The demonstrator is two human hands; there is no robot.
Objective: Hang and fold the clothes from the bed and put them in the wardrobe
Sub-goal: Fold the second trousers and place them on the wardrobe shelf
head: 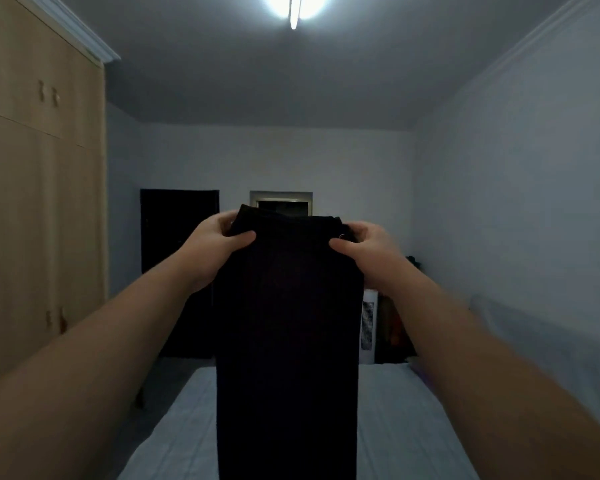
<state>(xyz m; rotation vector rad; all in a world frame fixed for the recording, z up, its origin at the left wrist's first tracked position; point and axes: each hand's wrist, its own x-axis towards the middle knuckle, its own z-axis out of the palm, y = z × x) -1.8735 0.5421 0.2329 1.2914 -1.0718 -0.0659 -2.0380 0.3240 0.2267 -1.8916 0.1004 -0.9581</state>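
Both arms extend forward at chest height. The left hand (219,242) grips the left end of the top edge of a dark garment (286,323), thumb across the front and fingers curled behind. The right hand (359,244) grips the right end of the same edge in the same manner. The 2 hands are apart, separated by the width of the garment. The garment appears to be black trousers held at the waist; it hangs straight down, out of frame, in front of the bed (395,427). The bed carries a pale sheet. The wardrobe (39,202) stands at left, doors closed. A white slatted appliance (368,327) stands beyond the bed. A ceiling lamp (294,10) is lit.
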